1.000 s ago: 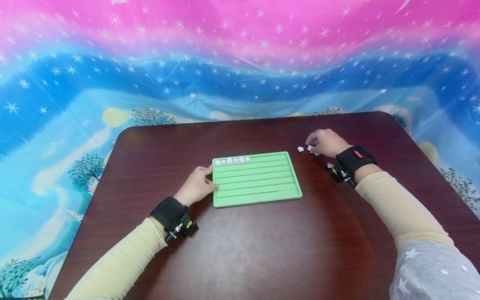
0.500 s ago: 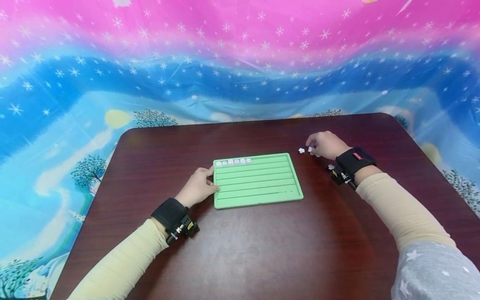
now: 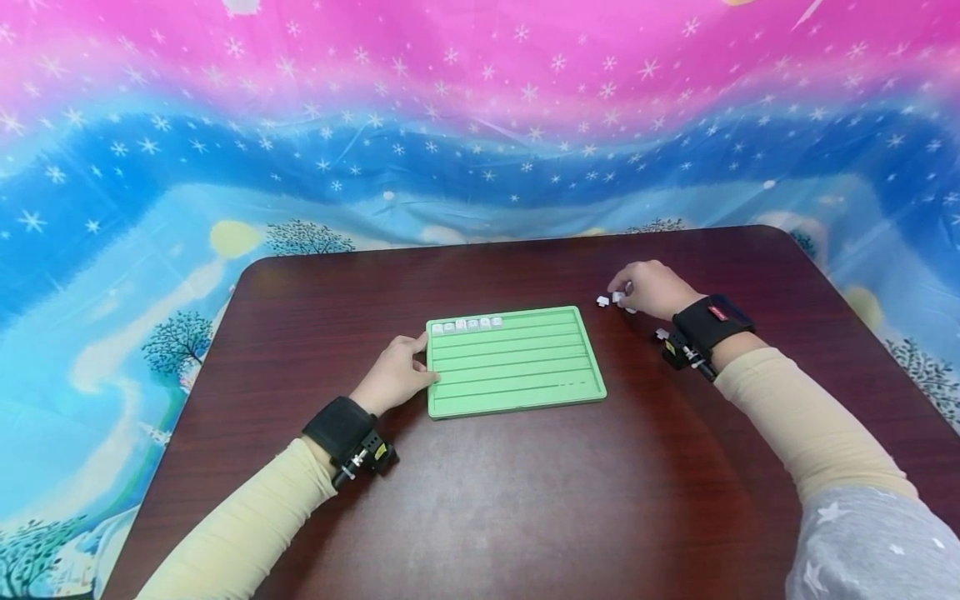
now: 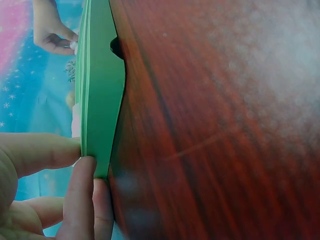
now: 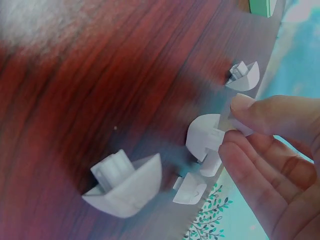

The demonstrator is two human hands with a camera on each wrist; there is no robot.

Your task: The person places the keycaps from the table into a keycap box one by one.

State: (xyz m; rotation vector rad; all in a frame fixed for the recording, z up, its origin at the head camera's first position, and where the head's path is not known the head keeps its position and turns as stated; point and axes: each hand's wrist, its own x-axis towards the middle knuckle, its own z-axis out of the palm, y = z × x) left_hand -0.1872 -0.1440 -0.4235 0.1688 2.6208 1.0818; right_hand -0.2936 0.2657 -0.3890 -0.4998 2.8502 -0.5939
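My left hand (image 3: 393,372) grips the left edge of a green tray (image 3: 517,367) with raised ridges across it. In the left wrist view its fingers (image 4: 80,195) press against the tray's side. A row of several small white pieces (image 3: 472,324) sits in the tray's top groove, at the left. To the right of the tray, my right hand (image 3: 652,287) is low over the table, pinching a small white piece (image 5: 241,126) between thumb and fingertip; the fingers hide much of it. Close by lies a rounded white piece (image 5: 202,137) with a square stem.
More loose white pieces lie around the right hand: one (image 3: 603,301) towards the tray, another (image 5: 127,187) near the wrist, and one (image 5: 190,189) below the fingers. The dark wooden table (image 3: 525,500) has a patterned cloth (image 3: 480,125) hanging behind it.
The right fingertips have shifted slightly left, and the white piece at them sits at a different angle. The left hand keeps its hold on the tray.
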